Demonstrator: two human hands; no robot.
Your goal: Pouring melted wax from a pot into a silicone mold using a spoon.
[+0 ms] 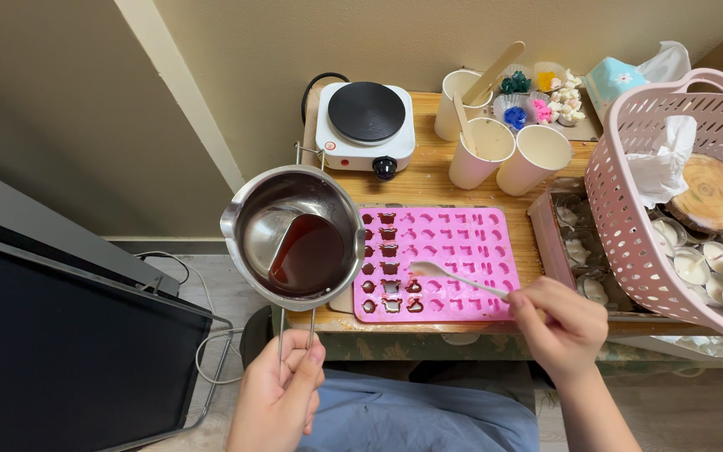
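Wooden table [428, 180] against beige wall — left hand [278, 393] grips pot [294, 234], right hand [566, 326] grips spoon [453, 276].

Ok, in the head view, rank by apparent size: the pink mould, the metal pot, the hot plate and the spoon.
1. pink silicone mould
2. metal pot, though raised nearer the camera, so unsure
3. white hot plate
4. white spoon
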